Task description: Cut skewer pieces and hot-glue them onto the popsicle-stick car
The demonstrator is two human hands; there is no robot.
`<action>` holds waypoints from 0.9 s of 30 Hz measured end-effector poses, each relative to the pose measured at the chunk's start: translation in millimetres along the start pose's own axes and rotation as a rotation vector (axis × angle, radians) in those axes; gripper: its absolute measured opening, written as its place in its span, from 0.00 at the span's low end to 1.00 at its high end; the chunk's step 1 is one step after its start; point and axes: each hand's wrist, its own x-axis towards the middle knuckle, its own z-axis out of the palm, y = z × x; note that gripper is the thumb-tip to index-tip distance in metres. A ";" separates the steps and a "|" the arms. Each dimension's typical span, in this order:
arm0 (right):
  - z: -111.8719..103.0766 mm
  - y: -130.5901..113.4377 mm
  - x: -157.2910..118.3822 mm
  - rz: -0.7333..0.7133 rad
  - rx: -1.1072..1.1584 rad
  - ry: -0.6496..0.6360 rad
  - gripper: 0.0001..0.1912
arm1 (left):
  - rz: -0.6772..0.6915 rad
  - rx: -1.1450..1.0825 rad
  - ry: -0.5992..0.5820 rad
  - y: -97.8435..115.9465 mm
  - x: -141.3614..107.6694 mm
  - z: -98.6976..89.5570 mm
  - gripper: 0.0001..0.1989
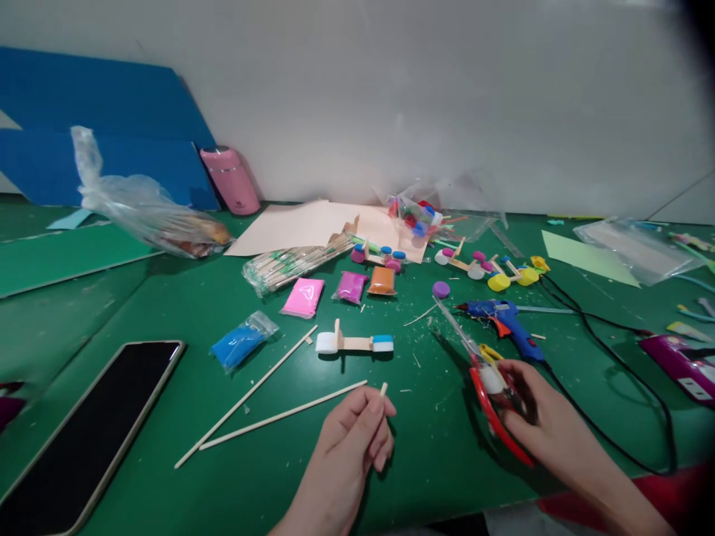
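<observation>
My left hand (357, 439) is closed, pinching a short wooden stick (383, 389) whose tip pokes out above the thumb. My right hand (533, 413) grips red-handled scissors (485, 402), their long blade pointing up and left; a yellow part shows near the pivot. Beyond my left hand is a small craft-stick car (354, 343) with white and blue bottle-cap wheels and an upright piece. Two long wooden sticks, an upper one (251, 391) and a lower one (284, 414), lie to the left of that hand. A blue glue gun (503, 316) rests just past the scissors, near a purple cap (441, 289).
A phone (94, 439) lies at left. Further back are clay packets, one blue (240, 342) and one pink (302, 297), bundled sticks (296, 264), a pink bottle (232, 180) and finished-looking cap cars (466, 264). A black cord (614, 372) loops at right.
</observation>
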 end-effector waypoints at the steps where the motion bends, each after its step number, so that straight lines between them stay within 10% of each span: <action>1: -1.4 -1.2 -5.8 -0.026 0.086 -0.018 0.21 | -0.002 0.004 -0.011 -0.2 0.3 0.3 0.11; 17: 20.2 -35.8 -46.6 -0.229 0.098 -0.378 0.36 | 0.236 0.401 0.068 15.6 -7.0 -2.8 0.10; 27: 28.4 -44.6 -43.7 -0.267 0.138 -0.366 0.33 | 0.367 0.679 0.039 19.0 -9.8 -4.1 0.09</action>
